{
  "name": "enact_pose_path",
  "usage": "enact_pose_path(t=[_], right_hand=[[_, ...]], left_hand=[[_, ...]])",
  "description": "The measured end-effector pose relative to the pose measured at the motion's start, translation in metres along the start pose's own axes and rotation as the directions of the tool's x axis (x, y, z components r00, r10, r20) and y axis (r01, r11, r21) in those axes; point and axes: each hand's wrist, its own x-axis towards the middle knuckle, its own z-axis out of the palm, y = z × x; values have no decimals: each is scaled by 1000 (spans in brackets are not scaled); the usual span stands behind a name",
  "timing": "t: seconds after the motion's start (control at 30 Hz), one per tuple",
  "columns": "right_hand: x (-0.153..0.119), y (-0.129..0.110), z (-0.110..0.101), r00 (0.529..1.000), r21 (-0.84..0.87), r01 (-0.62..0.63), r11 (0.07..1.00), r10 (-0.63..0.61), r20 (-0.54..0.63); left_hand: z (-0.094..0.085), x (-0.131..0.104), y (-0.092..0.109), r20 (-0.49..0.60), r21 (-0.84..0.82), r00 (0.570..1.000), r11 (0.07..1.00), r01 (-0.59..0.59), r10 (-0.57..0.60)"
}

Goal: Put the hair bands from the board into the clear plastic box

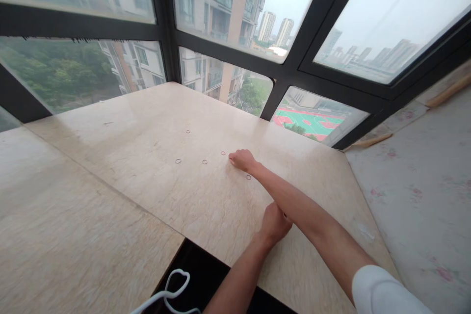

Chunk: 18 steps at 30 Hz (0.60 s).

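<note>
Several small thin rings, which look like rubber bands, lie spread out on the beige marble-look slab. My right hand (242, 160) is closed low over the slab, its fingertips just right of one ring (222, 153); whether it pinches anything is hidden. Another ring (248, 177) lies just below my right wrist. Further left are a ring (204, 162), a ring (178, 161) and, farther back, a ring (188, 131). My left hand (275, 224) is curled closed beside and partly behind my right forearm, with a tiny dark spot near its fingers. What it holds, if anything, cannot be made out.
Dark-framed windows (290, 76) bound the slab (121, 157) at the back. A flowered wall (415, 196) stands at the right. A white cable (158, 296) lies over a dark area (206, 260) at the front. A seam crosses the slab on the left.
</note>
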Motion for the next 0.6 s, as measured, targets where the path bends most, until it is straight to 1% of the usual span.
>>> enact_pose_path(t=[0.17,0.23,0.3,0.37,0.43,0.53,0.6], right_hand=[[-22,11,4,999,-25,29,999,-30,-16],[-35,17,4,999,-1,11,1000,-11,-49],[-52,23,3,994,44,-22,999,27,-107],[-75,30,2,980,114,-62,992,82,-184],[-104,38,0,953,207,-98,973,152,-263],[-155,55,1,895,360,-138,923,272,-354],[-193,69,3,850,459,-163,874,360,-384]], left_hand=[[1,2,0,-8,53,1000,998,-29,29],[0,4,0,-13,62,998,997,-55,56],[0,5,-1,-17,46,994,993,-109,110],[-1,6,-2,-21,19,988,989,-150,150],[-1,6,-3,-22,1,988,988,-154,154],[-1,7,-5,-23,8,991,991,-134,134],[-1,7,-6,-23,24,991,991,-134,135]])
